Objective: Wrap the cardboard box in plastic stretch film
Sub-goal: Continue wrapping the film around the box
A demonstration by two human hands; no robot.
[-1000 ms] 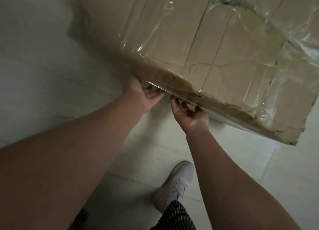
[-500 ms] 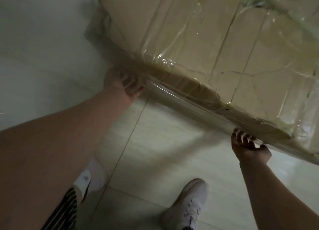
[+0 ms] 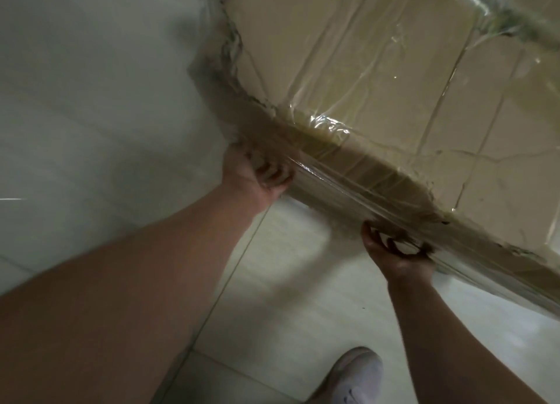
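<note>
Down along the lower edge of the cardboard box (image 3: 378,70), seemingly tipped up off the tiled floor (image 3: 91,100), and spread out wide now. Started a second ago with both hands bunched together near the middle of that edge; parted half a second back, and keeping that spread at this moment. Means, by the look of it, drawing the stretch film (image 3: 348,191) taut along the edge, laying a fresh band across rather than leaving it gathered in one spot. Already wrapped over much of the broad face above, going by the shiny creases and ridges there; ragged and shredded up at the near corner, though, so probably mid-task and not close to finished.

Over to the left hand (image 3: 254,176): reaching forward at full stretch, up by that torn corner, fingers curled in and clutching the film's end against the edge. A firm hold, not a flat press. Then the right hand (image 3: 397,255): lower and further along, palm turned upward, thumb and fingers hooked round the gathered film from beneath, pinching it tight. Gripping film with both, then, nothing loose or splayed. Hard to say whether touching cardboard as well under that glossy layer. No telling about a roll either: none in view. Down at the bottom, planted below the right hand, one white shoe (image 3: 357,379) on the floor. Calls next for even tension on both ends, to avoid wrinkling or slipping off that chewed-up corner.
</note>
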